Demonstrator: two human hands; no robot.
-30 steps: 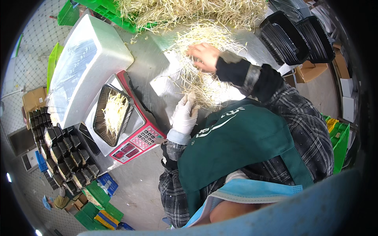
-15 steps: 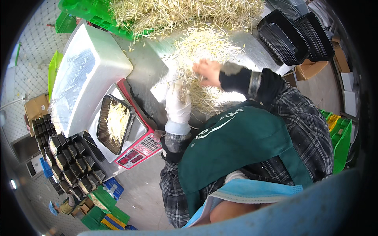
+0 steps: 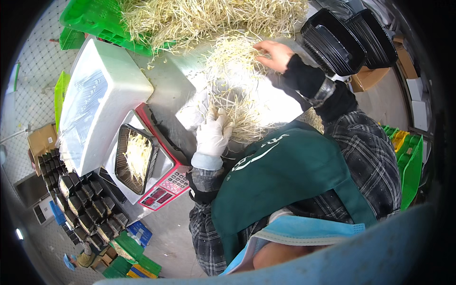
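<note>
Left hand (image 3: 212, 135) and right hand (image 3: 276, 55) bracketed loose sprouts (image 3: 241, 114).
The left fingers lay close, any grip unclear; the right's stood parted; a light touch probably suited thin stems between them on the counter (image 3: 167, 85).

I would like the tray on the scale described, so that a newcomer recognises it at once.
Find the red-edged scale, left of the gloved left hand. On it sits a black tray. Unlike the nested black trays at upper right, it stands alone and holds pale sprouts.
</note>
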